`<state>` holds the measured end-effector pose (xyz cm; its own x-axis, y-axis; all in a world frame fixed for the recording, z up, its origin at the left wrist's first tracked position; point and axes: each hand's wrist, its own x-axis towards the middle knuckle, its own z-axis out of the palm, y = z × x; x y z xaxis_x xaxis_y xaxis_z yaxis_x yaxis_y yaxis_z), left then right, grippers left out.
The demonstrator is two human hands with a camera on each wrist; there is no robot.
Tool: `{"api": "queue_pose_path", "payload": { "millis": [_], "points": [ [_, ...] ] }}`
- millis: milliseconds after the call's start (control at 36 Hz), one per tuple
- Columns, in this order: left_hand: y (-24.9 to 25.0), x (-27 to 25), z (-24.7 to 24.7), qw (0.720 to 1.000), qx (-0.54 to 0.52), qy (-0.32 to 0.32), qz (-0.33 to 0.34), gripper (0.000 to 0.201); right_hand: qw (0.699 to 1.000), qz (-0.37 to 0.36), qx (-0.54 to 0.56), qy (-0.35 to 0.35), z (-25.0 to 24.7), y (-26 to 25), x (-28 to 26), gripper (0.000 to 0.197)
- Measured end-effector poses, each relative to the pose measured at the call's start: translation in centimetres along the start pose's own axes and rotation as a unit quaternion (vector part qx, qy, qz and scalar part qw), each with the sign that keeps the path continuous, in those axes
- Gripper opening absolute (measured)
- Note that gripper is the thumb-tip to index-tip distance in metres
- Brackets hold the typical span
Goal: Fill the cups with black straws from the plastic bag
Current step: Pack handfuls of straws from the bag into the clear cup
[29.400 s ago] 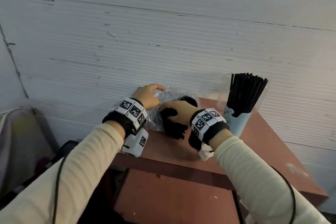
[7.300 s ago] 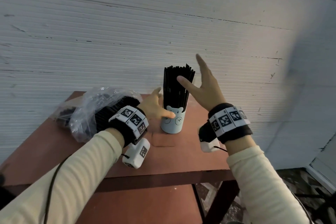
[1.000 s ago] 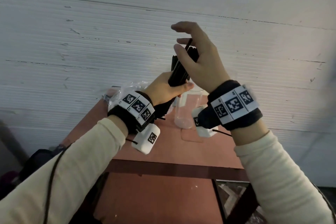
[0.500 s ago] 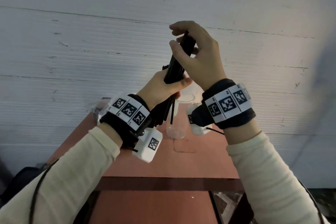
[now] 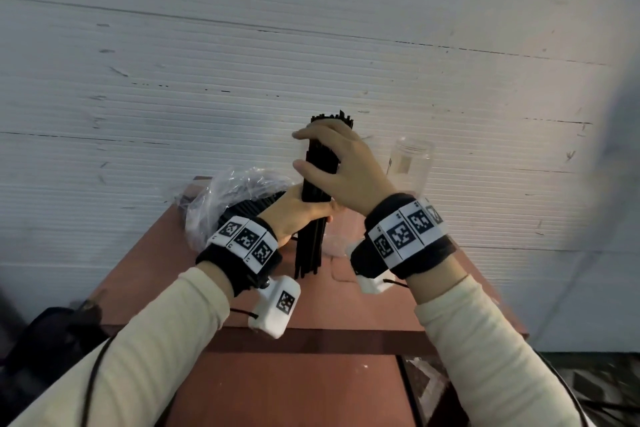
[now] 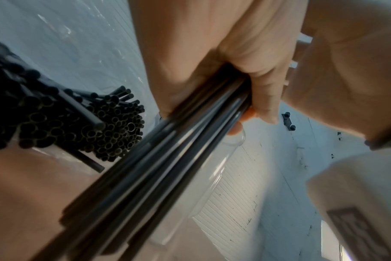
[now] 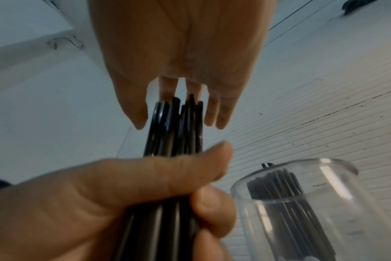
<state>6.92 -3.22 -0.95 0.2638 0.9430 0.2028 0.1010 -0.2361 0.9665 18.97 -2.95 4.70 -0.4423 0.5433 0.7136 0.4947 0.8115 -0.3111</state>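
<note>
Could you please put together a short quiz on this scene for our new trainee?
1. True or false: the left hand grips the bundle of black straws lower down than the right hand does.
2. Where does the plastic bag lie? A: on the table, to the left of the bundle. B: on the floor. C: inside the right hand.
3. Fill in: both hands hold the bundle roughly ____.

Key: 1 true. 2 A. 3 upright.
</note>
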Motion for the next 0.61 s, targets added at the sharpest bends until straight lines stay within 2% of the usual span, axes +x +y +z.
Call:
{"api": "queue_pose_path", "payload": {
  "millis": [56,139,194,278,389,444,500,555,611],
  "points": [
    [0.0,0.1,0.0,1.0,0.002,0.004,-0.008,0.014,1.0,0.018,0.0,0.005,0.3,0.3,-0.1,0.032],
    [-0.8,0.3,-0.2,0.999,0.017,-0.009,-0.033,0.023,0.998,0.038,-0.006,-0.046,1.0,0.8,-0.7,0.029],
    [-1.6,0.1,0.0,0.998,0.028,-0.026,-0.059,0.023,0.999,0.036,-0.004,-0.038,1.3,1.0,-1.1,0.029],
    [-2.8,0.0,0.2,0.995,0.03,-0.029,-0.09,0.036,0.999,0.038,0.005,-0.012,1.3,0.9,-1.4,0.029],
    [-2.7,-0.2,0.4,0.992,0.036,-0.072,-0.097,0.019,0.999,0.032,0.022,0.002,1.0,0.7,-1.7,0.032],
    [-1.9,-0.5,0.6,0.992,0.028,-0.085,-0.091,0.019,0.999,0.031,0.035,0.015,0.5,0.4,-1.7,0.043],
    [-0.9,-0.7,0.8,0.994,0.019,-0.078,-0.076,0.023,0.996,0.04,0.059,0.049,-0.3,0.1,-1.6,0.062],
    [0.1,-0.8,1.0,0.995,0.024,-0.086,-0.052,0.027,0.986,0.072,0.118,0.09,-1.2,-0.3,-1.6,0.081],
    [1.1,-1.0,0.9,0.992,0.058,-0.112,-0.031,0.03,0.977,0.114,0.149,0.102,-2.2,-0.6,-1.8,0.088]
  ]
}}
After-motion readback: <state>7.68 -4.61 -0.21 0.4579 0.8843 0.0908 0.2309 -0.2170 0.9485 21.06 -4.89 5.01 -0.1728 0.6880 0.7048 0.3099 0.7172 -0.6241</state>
